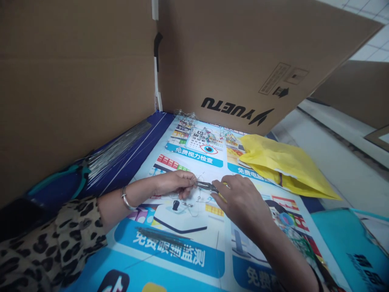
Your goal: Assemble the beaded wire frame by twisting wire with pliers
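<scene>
My right hand point(240, 198) is closed around needle-nose pliers point(207, 185) with yellow on the handles, and their narrow jaws point left. Just beyond the tips, my left hand point(180, 183) pinches a thin wire piece point(197, 211) with small silvery beads on it. A loop of that wire hangs below the fingers over the printed sheet. Whether the jaws are closed on the wire is too small to tell. A silver bangle point(124, 198) circles my left wrist. Several thin dark wires point(161, 234) lie on the sheet below my hands.
Cardboard panels point(240, 52) wall off the back and left. A silvery wire bundle point(118, 150) and a teal-handled tool point(80, 178) lie at left. Tangled wire pieces point(187, 117) sit at the back. To the right are a yellow bag point(282, 162) and a teal packet point(343, 235).
</scene>
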Available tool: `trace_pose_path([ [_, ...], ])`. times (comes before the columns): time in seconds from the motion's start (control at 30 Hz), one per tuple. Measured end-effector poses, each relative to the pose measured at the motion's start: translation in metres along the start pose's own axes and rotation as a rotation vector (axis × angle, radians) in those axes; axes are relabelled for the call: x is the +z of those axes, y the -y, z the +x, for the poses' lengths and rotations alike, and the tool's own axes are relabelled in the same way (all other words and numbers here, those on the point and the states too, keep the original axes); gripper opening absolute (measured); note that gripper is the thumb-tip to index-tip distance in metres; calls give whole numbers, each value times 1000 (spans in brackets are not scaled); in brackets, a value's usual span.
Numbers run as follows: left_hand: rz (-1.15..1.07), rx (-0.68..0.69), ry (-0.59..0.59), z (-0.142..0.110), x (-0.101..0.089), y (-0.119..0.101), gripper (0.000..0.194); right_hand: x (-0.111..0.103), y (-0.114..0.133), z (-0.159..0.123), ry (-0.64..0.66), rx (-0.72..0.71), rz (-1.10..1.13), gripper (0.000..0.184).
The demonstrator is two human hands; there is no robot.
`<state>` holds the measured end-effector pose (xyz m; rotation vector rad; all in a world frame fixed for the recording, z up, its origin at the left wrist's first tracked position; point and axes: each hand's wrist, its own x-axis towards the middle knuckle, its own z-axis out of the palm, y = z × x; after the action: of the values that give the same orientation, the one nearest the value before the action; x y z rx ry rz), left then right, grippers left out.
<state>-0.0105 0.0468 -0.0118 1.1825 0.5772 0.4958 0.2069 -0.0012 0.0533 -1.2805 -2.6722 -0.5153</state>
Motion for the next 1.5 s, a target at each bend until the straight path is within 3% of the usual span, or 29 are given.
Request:
trace_pose_path([
  [0.63,-23,-65,96,-2,0,-6,28,9,-4,-2,-5,-100,28,19],
  [1.07,142,-98,73,-3,4,-8,24,10,-4,-4,7,-111,32,20],
  [1.3,125,-102,83,-3,3,-5,26,9,-5,-7,74,-91,61,20],
  [1.5,227,-94,68,-4,6,-6,27,14,-6,-9,219,22,107,19],
])
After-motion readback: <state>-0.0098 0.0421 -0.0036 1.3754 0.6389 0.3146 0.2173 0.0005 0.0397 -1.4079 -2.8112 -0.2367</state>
